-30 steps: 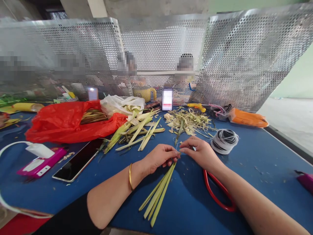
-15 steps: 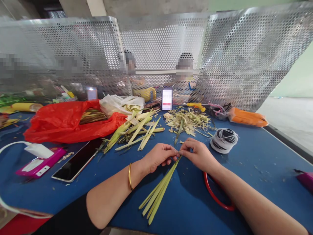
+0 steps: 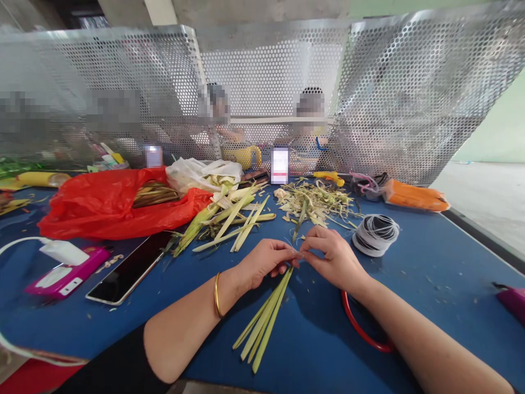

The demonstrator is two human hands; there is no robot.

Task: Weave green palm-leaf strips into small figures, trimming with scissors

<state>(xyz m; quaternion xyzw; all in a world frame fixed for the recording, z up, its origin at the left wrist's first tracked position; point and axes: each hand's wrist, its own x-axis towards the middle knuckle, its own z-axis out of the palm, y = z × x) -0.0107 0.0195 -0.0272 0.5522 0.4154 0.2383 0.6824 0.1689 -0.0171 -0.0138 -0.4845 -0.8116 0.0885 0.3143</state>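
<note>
My left hand point(image 3: 266, 263) pinches the top end of a small bundle of pale green leaf strips point(image 3: 264, 319) that fans toward me on the blue table point(image 3: 430, 284). My right hand point(image 3: 333, 258) meets it fingertip to fingertip, fingers closed in a pinch at the same end of the bundle. A gold bangle sits on my left wrist. Red-handled scissors point(image 3: 361, 328) lie partly under my right forearm. A coil of white thread point(image 3: 375, 234) rests just right of my right hand.
A pile of leaf strips point(image 3: 229, 216) and trimmings point(image 3: 314, 201) lies behind my hands, with a red plastic bag point(image 3: 110, 203) to the left. A phone point(image 3: 129, 269) and a pink device point(image 3: 65, 273) lie at left. A perforated metal screen point(image 3: 262, 93) stands behind, with people beyond it.
My right hand has closed in on my left until the fingertips touch at the bundle's end. The bundle has shifted slightly on the table.
</note>
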